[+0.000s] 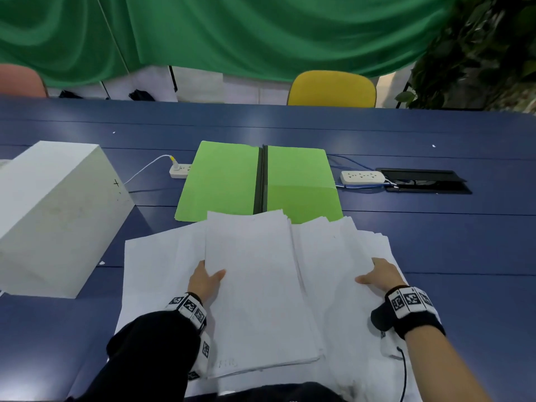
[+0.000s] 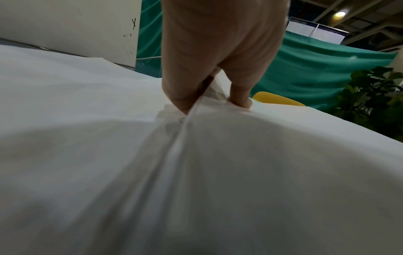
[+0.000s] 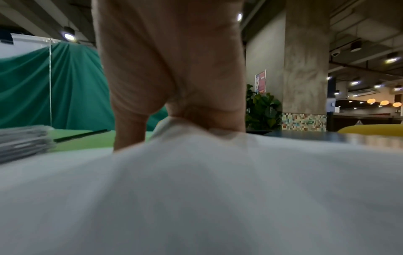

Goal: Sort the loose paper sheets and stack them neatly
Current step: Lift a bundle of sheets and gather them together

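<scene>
**Inspector:** The state of the paper is requested.

**Assistant:** A thick stack of white sheets (image 1: 258, 291) is found on the blue table (image 1: 435, 242), roughly squared, its far edge overlapping the near edge of an open green folder (image 1: 226, 181). Loose sheets (image 1: 342, 256) are fanned out beneath and to either side of it, those on the right spread unevenly.

**Inspector:** And the left hand?

**Assistant:** The left hand (image 1: 204, 281) is set at the stack's left edge. In the left wrist view the edge is seen pinched between thumb and fingers (image 2: 181, 96), the thumb lying on top.

**Inspector:** The right hand?

**Assistant:** The right hand (image 1: 378, 275) is placed on the fanned sheets at the right. The paper appears to be gathered under curled fingers (image 3: 216, 120) in the right wrist view, though blur leaves the grip uncertain; the thumb is pointed inward across the sheets.

**Inspector:** Surroundings?

**Assistant:** A white box (image 1: 55, 213) (marked with a small cross on its end face) is noted to the left of the papers. Two power strips are recorded beside the folder, one at its left (image 1: 179, 170) and one at its right (image 1: 362, 177). A yellow chair (image 1: 332, 88) is seen beyond the table, before a green curtain (image 1: 261, 33).
</scene>
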`<state>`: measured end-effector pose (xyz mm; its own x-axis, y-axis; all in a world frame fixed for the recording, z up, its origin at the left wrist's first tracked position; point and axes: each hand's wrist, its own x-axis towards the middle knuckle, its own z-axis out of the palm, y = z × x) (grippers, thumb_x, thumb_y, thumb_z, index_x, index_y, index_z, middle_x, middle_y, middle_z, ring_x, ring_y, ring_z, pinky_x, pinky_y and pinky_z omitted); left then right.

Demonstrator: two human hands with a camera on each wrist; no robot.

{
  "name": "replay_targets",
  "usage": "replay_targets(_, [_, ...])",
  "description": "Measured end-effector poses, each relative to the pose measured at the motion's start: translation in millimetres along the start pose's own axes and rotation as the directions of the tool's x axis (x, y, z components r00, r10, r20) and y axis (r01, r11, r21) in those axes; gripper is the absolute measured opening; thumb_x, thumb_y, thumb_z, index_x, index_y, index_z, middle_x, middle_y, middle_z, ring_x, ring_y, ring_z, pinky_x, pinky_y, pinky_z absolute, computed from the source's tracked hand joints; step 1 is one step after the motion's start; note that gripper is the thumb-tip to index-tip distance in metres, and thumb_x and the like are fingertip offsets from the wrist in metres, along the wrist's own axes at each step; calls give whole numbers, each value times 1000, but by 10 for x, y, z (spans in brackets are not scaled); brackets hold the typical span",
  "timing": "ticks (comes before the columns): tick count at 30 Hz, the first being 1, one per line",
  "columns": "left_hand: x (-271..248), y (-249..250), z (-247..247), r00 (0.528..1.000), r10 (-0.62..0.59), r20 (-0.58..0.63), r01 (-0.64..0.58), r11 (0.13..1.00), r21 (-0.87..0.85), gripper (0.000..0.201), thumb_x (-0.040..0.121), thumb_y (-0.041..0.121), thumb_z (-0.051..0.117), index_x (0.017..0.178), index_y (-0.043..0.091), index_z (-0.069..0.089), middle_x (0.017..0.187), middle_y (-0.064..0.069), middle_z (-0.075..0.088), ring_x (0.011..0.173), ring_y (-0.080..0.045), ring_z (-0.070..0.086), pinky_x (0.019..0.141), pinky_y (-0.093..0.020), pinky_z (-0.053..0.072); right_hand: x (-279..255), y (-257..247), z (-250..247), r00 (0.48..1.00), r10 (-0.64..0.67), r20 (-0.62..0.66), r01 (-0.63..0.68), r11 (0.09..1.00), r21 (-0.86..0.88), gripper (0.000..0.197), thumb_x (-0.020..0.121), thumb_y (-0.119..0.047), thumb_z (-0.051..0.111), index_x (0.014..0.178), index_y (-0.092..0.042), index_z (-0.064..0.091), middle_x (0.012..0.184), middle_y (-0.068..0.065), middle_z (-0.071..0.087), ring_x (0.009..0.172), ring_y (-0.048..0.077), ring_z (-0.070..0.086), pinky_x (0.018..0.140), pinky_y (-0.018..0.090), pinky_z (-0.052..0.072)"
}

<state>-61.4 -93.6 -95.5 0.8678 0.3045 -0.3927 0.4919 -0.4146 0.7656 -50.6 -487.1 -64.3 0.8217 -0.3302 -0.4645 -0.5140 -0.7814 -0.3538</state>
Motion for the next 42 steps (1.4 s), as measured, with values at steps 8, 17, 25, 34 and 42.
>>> replay_targets(8, [-33, 8, -3, 1000, -8, 6, 8, 1000, -16, 48, 86, 20, 64, 127, 1, 45, 129, -18, 55, 119, -33, 52, 98, -35, 39, -556, -561, -912, 907, -173, -384, 207, 977, 50, 28, 83, -20, 67, 110, -12, 63, 105, 16, 67, 99, 35, 59, 79, 36, 44])
replay_targets(17, [-46, -2, -5, 1000, -8, 12, 8, 999, -32, 46, 86, 21, 63, 125, 2, 46, 125, -18, 57, 114, -33, 55, 97, -38, 44, -857, -1131, -1090, 884, -259, -389, 467, 489, 737, 30, 84, -1, 63, 113, -6, 60, 98, 3, 67, 75, 7, 63, 58, 11, 54])
replay_targets(25, [-57, 3, -80, 992, -27, 122, 35, 997, -70, 56, 82, 30, 62, 128, 5, 44, 128, -15, 53, 111, -31, 53, 96, -38, 43, -568, -1362, 282, 975, -192, -113, 222, 825, 519, 35, 74, -4, 75, 103, 3, 55, 92, 8, 52, 81, 14, 56, 70, 22, 45])
replay_targets(34, [20, 8, -60, 984, -78, 159, 129, 931, -342, 70, 78, 57, 63, 128, 9, 49, 128, -6, 55, 114, -24, 53, 98, -32, 40, -515, -1293, 1042, 965, -262, 6, 262, 965, -23, 80, 77, -44, 68, 138, -9, 30, 135, 12, 34, 124, 31, 35, 101, 37, 37])
replay_targets(42, [-293, 336, -62, 940, 338, -56, -330, 852, -406, 30, 71, 15, 70, 93, 25, 53, 93, 8, 65, 89, -22, 63, 68, -15, 50, -418, -1119, 897, 974, -226, 20, 159, 746, 647, 107, 62, -41, 82, 144, -4, 23, 134, 10, 43, 122, 27, 45, 102, 43, 40])
